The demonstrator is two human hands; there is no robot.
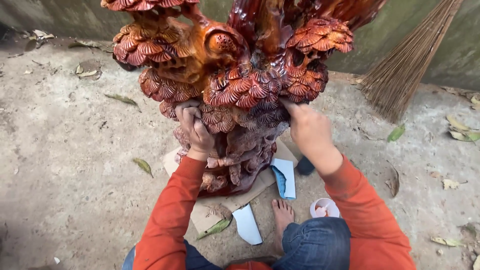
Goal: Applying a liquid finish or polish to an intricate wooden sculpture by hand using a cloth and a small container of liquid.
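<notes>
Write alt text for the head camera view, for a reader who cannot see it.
Both hands rest on a tall, glossy red-brown wood carving of layered fan-like clusters: the left hand on its middle, the right hand on its right side. It stands on cardboard on a concrete floor, with a small cup and a broom nearby.

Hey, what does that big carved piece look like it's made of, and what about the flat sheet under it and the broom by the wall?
The carved sculpture looks like wood with a glossy reddish-brown varnish: grain-like carved ridges and wet-looking highlights show. The sheet under it seems to be plain brown cardboard, matte and flat. The broom appears to be a bundle of thin dry plant sticks, tan and stiff. The left hand and right hand both touch the carving.
</notes>
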